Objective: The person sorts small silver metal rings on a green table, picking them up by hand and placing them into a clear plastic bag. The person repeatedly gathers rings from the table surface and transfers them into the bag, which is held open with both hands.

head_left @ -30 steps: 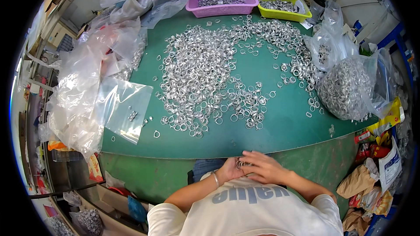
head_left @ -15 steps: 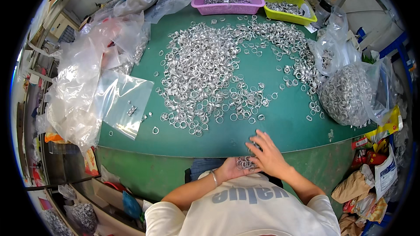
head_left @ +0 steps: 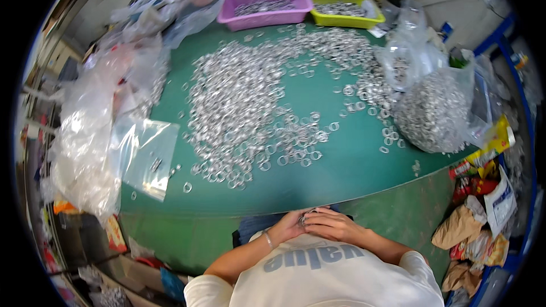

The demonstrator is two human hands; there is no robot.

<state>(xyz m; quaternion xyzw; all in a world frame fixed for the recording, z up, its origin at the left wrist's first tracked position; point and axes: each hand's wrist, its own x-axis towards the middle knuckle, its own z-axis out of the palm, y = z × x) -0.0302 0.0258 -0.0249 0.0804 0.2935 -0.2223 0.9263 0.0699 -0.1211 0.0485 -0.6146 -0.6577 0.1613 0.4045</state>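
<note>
Both hands, left hand (head_left: 289,226) and right hand (head_left: 330,224), pinch small rings (head_left: 305,220) below the table (head_left: 318,185) edge; a slip could drop them into the lap.

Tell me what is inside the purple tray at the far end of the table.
The purple tray holds a thin layer of small silver rings. Its near wall hides part of the floor, so anything lying there cannot be seen.

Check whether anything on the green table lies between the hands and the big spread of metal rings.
Nothing visible does. Both hands sit together at the table's near edge, holding a few small rings between them. A bare strip of green surface separates them from the pile of rings.
</note>
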